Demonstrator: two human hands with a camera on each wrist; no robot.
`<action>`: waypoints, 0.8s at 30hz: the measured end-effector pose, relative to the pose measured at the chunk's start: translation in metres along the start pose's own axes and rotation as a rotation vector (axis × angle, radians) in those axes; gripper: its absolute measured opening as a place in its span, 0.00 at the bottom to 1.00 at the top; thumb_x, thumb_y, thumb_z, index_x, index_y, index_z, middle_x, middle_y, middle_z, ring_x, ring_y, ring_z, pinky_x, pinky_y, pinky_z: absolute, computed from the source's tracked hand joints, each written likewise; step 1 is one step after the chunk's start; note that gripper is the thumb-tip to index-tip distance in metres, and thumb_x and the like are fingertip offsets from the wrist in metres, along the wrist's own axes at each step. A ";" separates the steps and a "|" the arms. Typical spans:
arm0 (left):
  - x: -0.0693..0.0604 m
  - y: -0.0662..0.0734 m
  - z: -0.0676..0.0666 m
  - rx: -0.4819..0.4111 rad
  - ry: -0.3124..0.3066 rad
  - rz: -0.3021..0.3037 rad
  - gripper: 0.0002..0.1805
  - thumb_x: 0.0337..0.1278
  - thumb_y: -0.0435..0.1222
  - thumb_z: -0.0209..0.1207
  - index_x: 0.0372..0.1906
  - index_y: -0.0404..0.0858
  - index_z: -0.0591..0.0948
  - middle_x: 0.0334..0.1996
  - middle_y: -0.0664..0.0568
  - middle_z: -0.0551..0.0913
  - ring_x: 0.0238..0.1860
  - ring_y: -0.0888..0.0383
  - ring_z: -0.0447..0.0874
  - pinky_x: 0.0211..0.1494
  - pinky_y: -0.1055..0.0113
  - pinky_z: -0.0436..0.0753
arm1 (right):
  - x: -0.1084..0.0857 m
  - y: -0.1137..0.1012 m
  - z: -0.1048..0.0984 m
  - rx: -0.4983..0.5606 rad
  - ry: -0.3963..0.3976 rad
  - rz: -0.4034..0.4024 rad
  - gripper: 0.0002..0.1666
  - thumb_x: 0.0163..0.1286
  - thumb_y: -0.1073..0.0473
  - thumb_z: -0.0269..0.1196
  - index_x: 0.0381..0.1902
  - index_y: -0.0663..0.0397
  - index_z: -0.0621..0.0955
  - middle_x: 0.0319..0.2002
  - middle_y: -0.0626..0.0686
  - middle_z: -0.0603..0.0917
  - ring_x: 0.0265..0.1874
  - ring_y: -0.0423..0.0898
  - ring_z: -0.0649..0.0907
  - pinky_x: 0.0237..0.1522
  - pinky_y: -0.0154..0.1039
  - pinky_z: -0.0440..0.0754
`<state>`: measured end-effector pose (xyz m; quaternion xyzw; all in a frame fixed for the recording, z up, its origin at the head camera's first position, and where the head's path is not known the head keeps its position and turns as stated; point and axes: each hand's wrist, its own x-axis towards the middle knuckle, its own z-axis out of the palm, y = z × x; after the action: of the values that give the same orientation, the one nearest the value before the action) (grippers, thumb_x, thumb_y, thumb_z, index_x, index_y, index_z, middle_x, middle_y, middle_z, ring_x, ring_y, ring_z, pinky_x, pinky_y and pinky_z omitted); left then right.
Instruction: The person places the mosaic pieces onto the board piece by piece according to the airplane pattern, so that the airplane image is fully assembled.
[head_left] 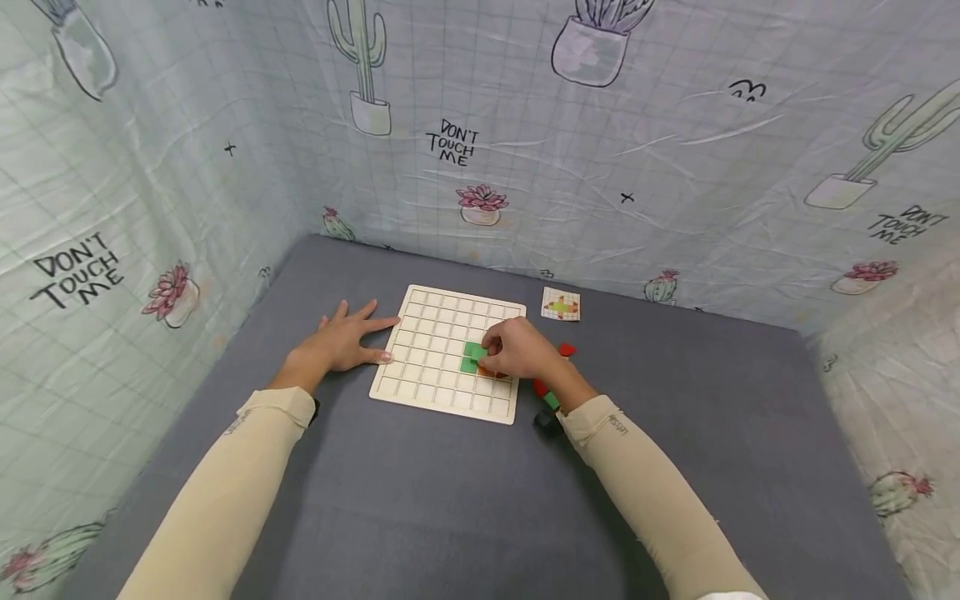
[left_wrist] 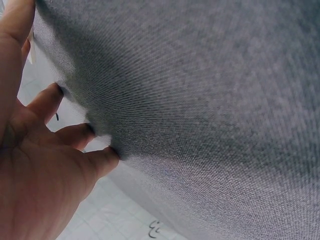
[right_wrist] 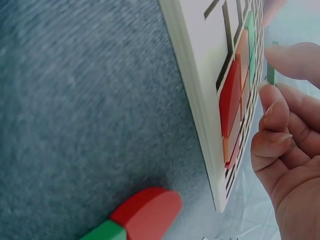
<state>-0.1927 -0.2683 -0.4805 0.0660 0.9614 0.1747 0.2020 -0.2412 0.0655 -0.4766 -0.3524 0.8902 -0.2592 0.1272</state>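
Observation:
A pale wooden grid board (head_left: 420,350) lies on the table. Flat green tiles (head_left: 469,365) sit in its cells, and an orange tile (head_left: 492,373) shows below my right hand (head_left: 519,348). That hand pinches a small green tile (right_wrist: 271,72) between thumb and fingers, just above the board. Red tiles (right_wrist: 230,100) line cells near the board's right side in the right wrist view. With fingers spread, my left hand (head_left: 337,343) rests on the table, its thumb and index fingertip touching the board's left edge. The left wrist view shows its fingertips on the cloth.
A pattern card (head_left: 561,305) lies beyond the board's right corner. Loose red pieces (head_left: 567,350) and a green piece (head_left: 552,401) lie right of the board, partly behind my right wrist. A black object (head_left: 547,423) is by that wrist. Printed cloth walls (head_left: 487,100) surround the grey table (head_left: 420,500).

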 end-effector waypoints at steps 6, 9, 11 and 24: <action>-0.002 -0.001 0.000 0.010 0.002 0.005 0.44 0.67 0.60 0.62 0.83 0.59 0.59 0.86 0.39 0.42 0.82 0.23 0.29 0.78 0.21 0.41 | 0.003 -0.005 0.004 0.025 -0.013 -0.003 0.06 0.67 0.58 0.71 0.37 0.55 0.90 0.29 0.47 0.89 0.25 0.37 0.82 0.36 0.33 0.82; -0.003 -0.001 -0.002 0.003 0.007 0.012 0.44 0.67 0.59 0.62 0.83 0.58 0.60 0.86 0.39 0.42 0.82 0.22 0.29 0.77 0.21 0.41 | 0.006 -0.007 0.004 0.022 -0.006 -0.005 0.06 0.66 0.58 0.72 0.36 0.55 0.90 0.28 0.48 0.89 0.25 0.38 0.82 0.36 0.34 0.81; -0.004 0.000 -0.002 0.001 0.008 0.014 0.44 0.67 0.59 0.62 0.83 0.58 0.60 0.86 0.39 0.42 0.82 0.22 0.29 0.77 0.21 0.41 | 0.007 -0.009 0.004 0.014 -0.007 -0.004 0.06 0.66 0.58 0.72 0.36 0.55 0.90 0.28 0.48 0.88 0.25 0.38 0.81 0.35 0.34 0.81; -0.002 0.001 0.000 0.000 0.011 0.009 0.44 0.67 0.59 0.62 0.83 0.59 0.60 0.86 0.39 0.42 0.82 0.23 0.29 0.78 0.21 0.42 | 0.014 -0.015 0.002 0.003 -0.043 0.014 0.09 0.68 0.57 0.72 0.39 0.58 0.90 0.30 0.50 0.89 0.24 0.39 0.80 0.37 0.35 0.81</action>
<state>-0.1906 -0.2673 -0.4793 0.0692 0.9622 0.1760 0.1960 -0.2418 0.0463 -0.4707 -0.3515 0.8893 -0.2518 0.1488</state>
